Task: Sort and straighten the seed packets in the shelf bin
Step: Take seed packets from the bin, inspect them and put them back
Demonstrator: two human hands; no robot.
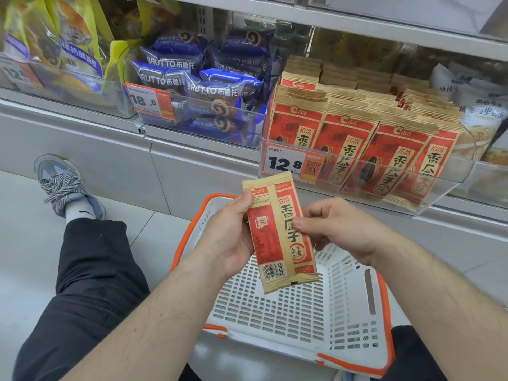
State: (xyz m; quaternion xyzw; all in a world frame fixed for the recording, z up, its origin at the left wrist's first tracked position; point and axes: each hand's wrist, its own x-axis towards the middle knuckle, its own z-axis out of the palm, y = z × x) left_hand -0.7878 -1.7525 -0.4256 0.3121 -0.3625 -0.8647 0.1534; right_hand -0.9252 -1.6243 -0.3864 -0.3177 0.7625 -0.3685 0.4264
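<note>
A red and tan seed packet (277, 243) is held upright over the basket, back and side panel facing me, barcode at the bottom. My left hand (228, 237) grips its left edge, fingers behind and thumb near the top. My right hand (338, 229) pinches its right edge with the thumb on the front. Behind, on the shelf, the clear bin (439, 199) holds several rows of the same seed packets (343, 149), standing and leaning slightly to the left, with a 12.8 price tag (288, 163) on its front.
A white basket with orange rim (302, 306) sits on the floor under my hands. Left of the seed bin is a clear bin of blue Brutto cake packs (192, 86), then yellow bread bags (68, 45). My bent left leg and grey shoe (60, 185) lie at left.
</note>
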